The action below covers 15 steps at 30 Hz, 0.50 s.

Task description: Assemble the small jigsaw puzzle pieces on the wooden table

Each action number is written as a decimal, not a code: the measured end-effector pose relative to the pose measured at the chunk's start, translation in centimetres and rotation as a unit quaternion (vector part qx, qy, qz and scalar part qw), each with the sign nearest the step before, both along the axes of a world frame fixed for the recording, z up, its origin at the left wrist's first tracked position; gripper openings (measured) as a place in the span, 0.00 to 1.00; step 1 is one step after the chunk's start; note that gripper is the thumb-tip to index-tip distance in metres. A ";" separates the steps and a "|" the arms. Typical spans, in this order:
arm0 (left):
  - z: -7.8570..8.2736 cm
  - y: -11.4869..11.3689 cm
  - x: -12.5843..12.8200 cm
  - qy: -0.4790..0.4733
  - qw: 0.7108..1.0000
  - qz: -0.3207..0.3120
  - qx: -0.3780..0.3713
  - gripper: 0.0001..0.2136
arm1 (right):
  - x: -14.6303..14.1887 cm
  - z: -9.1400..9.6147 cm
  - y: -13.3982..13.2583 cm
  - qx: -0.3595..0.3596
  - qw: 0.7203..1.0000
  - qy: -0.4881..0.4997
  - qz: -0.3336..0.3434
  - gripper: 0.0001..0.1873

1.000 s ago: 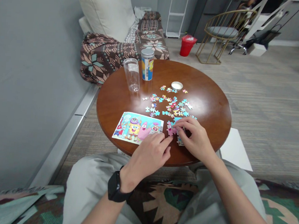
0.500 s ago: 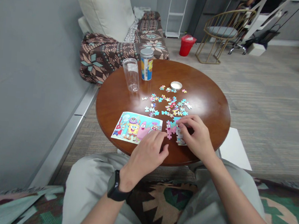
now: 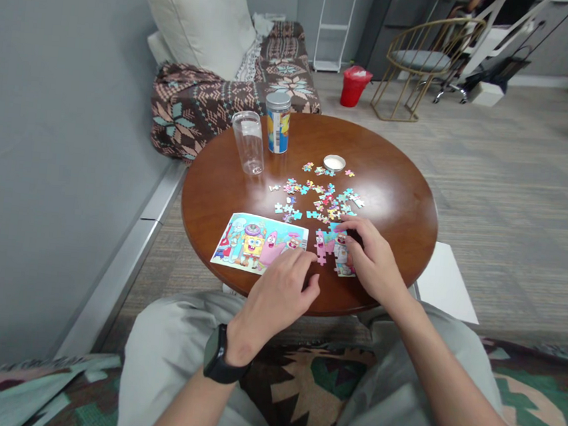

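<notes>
My left hand (image 3: 281,293) rests on the near edge of the round wooden table (image 3: 398,177), fingers loosely curled, its tips touching the corner of a cartoon reference picture (image 3: 256,242). My right hand (image 3: 373,258) lies beside a small joined cluster of pink and blue puzzle pieces (image 3: 331,248), thumb and fingertips pressing on its right side. Several loose puzzle pieces (image 3: 320,200) are scattered just beyond the cluster.
A clear plastic cup (image 3: 248,142), a lidded printed canister (image 3: 277,121) and a small white lid (image 3: 334,162) stand at the table's far side. Behind are a patterned blanket with cushions (image 3: 206,25), a red bin (image 3: 354,86) and a gold wire chair (image 3: 422,59).
My left hand drew back from the pink cluster toward the table edge. My right hand shifted slightly right, uncovering more of the joined pieces.
</notes>
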State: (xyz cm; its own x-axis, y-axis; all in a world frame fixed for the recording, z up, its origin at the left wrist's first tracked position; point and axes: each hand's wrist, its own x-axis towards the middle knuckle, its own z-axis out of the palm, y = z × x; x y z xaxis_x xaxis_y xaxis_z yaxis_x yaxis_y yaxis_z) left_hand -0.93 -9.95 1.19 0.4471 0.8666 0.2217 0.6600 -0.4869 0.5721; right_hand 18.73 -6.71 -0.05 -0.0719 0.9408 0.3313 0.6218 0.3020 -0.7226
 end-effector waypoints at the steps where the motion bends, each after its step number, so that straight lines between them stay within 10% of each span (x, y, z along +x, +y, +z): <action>1: 0.0 0.0 0.0 0.000 1.000 -0.002 0.000 0.08 | 0.0 0.0 0.0 0.001 1.000 -0.001 0.001 0.09; 15: -0.3 0.0 0.0 0.003 1.000 -0.006 0.004 0.08 | -0.1 0.0 -0.1 0.009 1.000 -0.005 0.005 0.10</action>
State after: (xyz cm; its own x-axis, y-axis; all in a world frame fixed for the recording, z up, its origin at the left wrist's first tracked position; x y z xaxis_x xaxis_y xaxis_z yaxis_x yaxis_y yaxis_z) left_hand -0.97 -9.95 0.85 0.4585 0.8594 0.2264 0.6578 -0.4995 0.5638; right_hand 18.62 -6.76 -0.02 -0.0837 0.9337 0.3482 0.6259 0.3212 -0.7107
